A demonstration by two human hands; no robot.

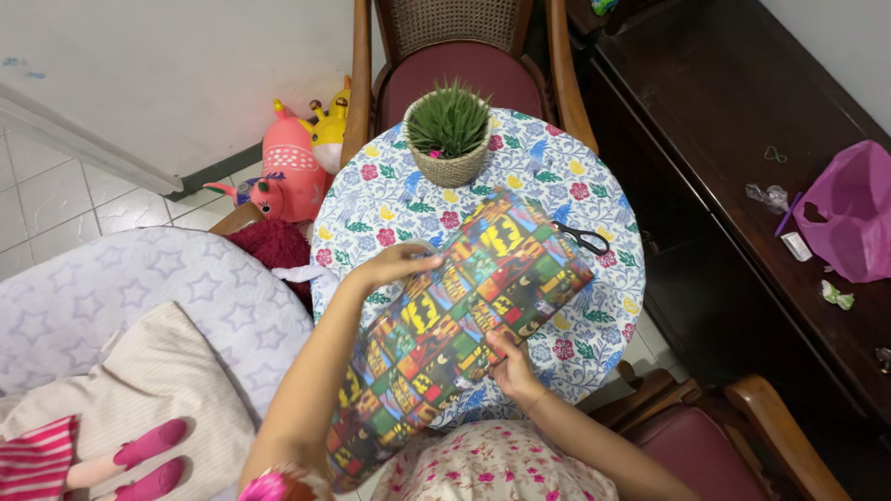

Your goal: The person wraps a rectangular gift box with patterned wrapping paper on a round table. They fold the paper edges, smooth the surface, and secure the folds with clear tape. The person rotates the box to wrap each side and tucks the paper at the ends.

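So both hands are on a big sheet of wrapping paper (445, 325), the busy kind with yellow, green and red squares. The left hand (394, 264) lies on the sheet's far left edge, fingers stretched out flat and pressing down rather than curled, thumb side toward the middle. The right hand (513, 371) is at the near right edge, fingers bent and pinching the paper's border between thumb and fingertips.

The paper runs diagonally between the two hands, its far corner reaching up past the left fingers toward the plant (449, 139), its near end hanging off the table (390, 199) toward the person's lap. As for progress, I'd say it's early: the sheet looks draped over something, but no folds or tape are visible, and I can't tell what, if anything, sits underneath. So the laying out seems done, and the folding and fixing still look open.

Scissors (585, 238) lie just beyond the paper's far right corner, well apart from the right fingers and untouched. Both forearms come in from the bottom, left one long and angled up across the sheet, right one shorter, elbow tucked low.

Further out: a chair (459, 65) behind the plant, plush toys (297, 167) off to the left, a pink bag (849, 223) on the dark sideboard to the right.
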